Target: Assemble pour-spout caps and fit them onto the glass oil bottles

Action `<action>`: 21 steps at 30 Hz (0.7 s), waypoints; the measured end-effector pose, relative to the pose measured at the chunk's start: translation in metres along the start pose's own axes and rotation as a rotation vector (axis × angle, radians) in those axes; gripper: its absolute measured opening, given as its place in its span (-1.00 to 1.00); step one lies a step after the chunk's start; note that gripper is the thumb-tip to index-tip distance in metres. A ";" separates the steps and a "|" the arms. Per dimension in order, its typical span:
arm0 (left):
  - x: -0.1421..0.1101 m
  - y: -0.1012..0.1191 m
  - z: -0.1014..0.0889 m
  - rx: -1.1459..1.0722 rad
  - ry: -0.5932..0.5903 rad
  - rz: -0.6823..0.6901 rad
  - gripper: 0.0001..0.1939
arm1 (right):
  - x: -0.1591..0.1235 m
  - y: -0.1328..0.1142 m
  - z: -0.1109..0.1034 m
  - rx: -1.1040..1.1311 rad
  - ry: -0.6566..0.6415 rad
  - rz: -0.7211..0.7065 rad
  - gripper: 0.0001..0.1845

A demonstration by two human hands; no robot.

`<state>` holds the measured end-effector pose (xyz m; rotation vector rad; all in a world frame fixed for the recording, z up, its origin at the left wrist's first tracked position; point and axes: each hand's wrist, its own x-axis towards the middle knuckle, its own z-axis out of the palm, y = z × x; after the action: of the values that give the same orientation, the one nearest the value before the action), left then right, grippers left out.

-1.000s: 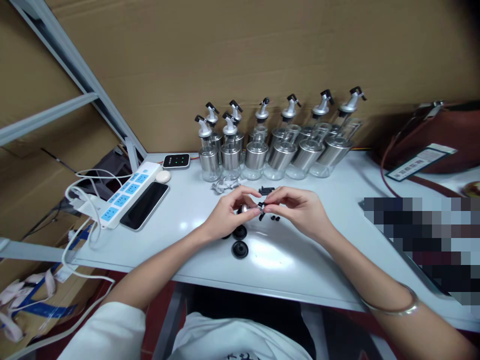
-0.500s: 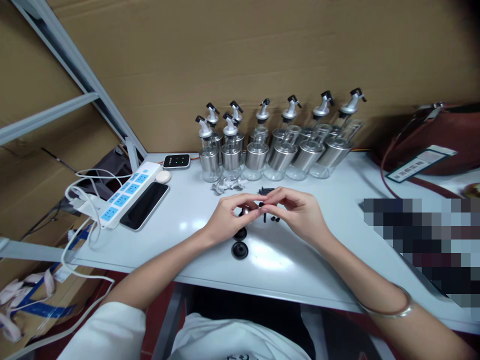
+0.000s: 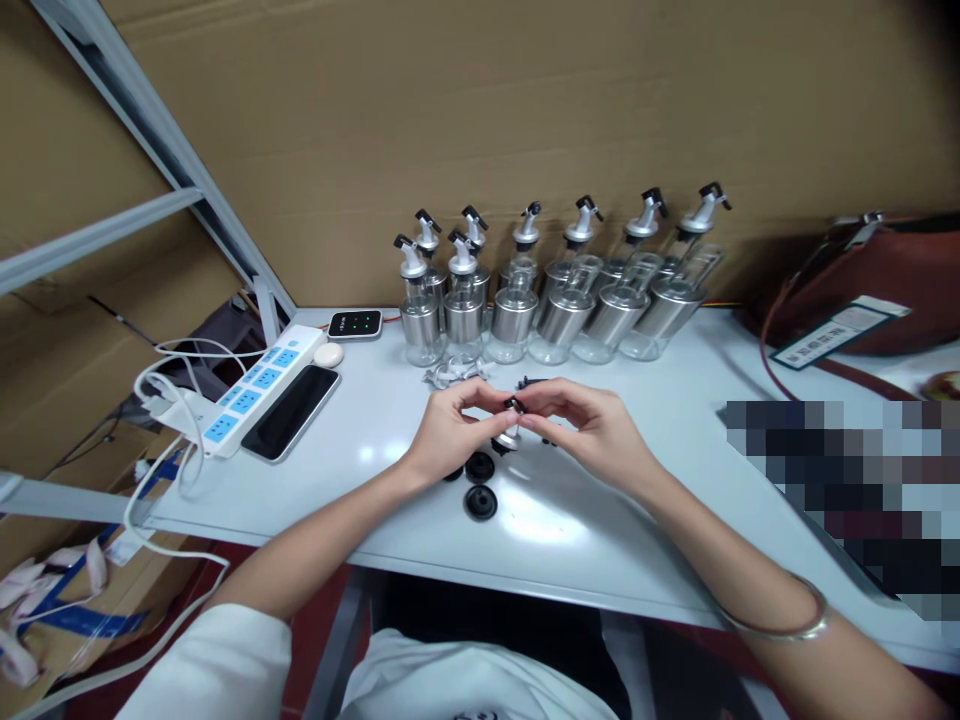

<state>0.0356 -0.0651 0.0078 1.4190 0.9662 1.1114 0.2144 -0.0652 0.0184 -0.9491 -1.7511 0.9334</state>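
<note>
My left hand [image 3: 450,435] and my right hand [image 3: 592,425] meet over the middle of the white table [image 3: 375,500], fingers pinched together on a small silver pourer spout with a black tip [image 3: 510,428]. Two black round caps [image 3: 480,485] lie on the table just below my left hand. More small black parts [image 3: 531,383] lie behind my fingers. A cluster of glass and steel oil bottles [image 3: 555,300] with pourer tops stands behind them against the cardboard wall.
A white power strip [image 3: 247,390] with a dark phone [image 3: 289,425] beside it lies at the left. A small black device [image 3: 355,323] with green lights sits behind. A red-brown bag [image 3: 877,280] rests at the right. Metal shelf struts [image 3: 172,170] rise at the left.
My hands stayed joined over the same spot. The silver spout now hangs lower between my fingers, and the view has shifted slightly.
</note>
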 end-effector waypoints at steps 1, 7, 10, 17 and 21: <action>0.001 0.000 0.000 -0.018 0.000 -0.001 -0.72 | 0.000 -0.001 -0.001 0.010 -0.013 0.006 -0.76; 0.004 0.006 -0.001 -0.110 0.044 -0.002 -0.68 | -0.002 0.001 -0.001 0.006 -0.015 -0.018 -0.68; 0.005 0.008 -0.001 -0.166 0.127 -0.011 -0.66 | -0.004 0.004 0.004 -0.160 0.011 -0.144 -0.52; 0.003 0.006 0.005 -0.246 0.210 -0.053 -0.65 | -0.008 0.004 0.013 -0.342 0.100 -0.362 -0.64; 0.004 0.007 0.007 -0.252 0.216 -0.073 -0.64 | -0.009 0.004 0.012 -0.362 0.109 -0.427 -0.63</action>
<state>0.0438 -0.0639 0.0148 1.0690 0.9820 1.3013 0.2066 -0.0735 0.0079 -0.7819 -1.9596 0.2918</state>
